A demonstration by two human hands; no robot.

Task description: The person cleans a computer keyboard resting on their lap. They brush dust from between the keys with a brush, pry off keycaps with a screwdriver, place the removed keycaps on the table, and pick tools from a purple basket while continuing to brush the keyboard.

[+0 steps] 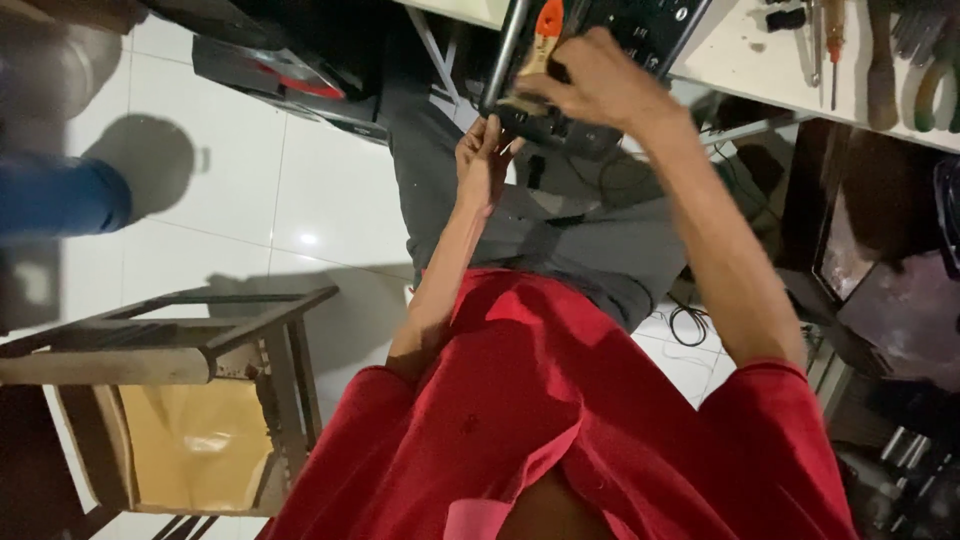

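Observation:
A black electronic unit (650, 30) with knobs on its face hangs over the edge of a white workbench (740, 55) at the top of the head view. My left hand (485, 160) grips the lower edge of this unit from beneath. My right hand (600, 85) is closed around a small brush (541, 45) with an orange-tipped wooden handle. The brush's bristle end rests against the unit's side near my left fingers. My red shirt and grey trousers fill the lower middle.
Screwdrivers (830, 40) and pliers (935, 90) lie on the workbench at the top right. A wooden stool (200, 340) stands on the white tiled floor at the lower left. Another person's blue-clad limb (60, 195) is at the left edge. A black cable (690, 325) coils on the floor.

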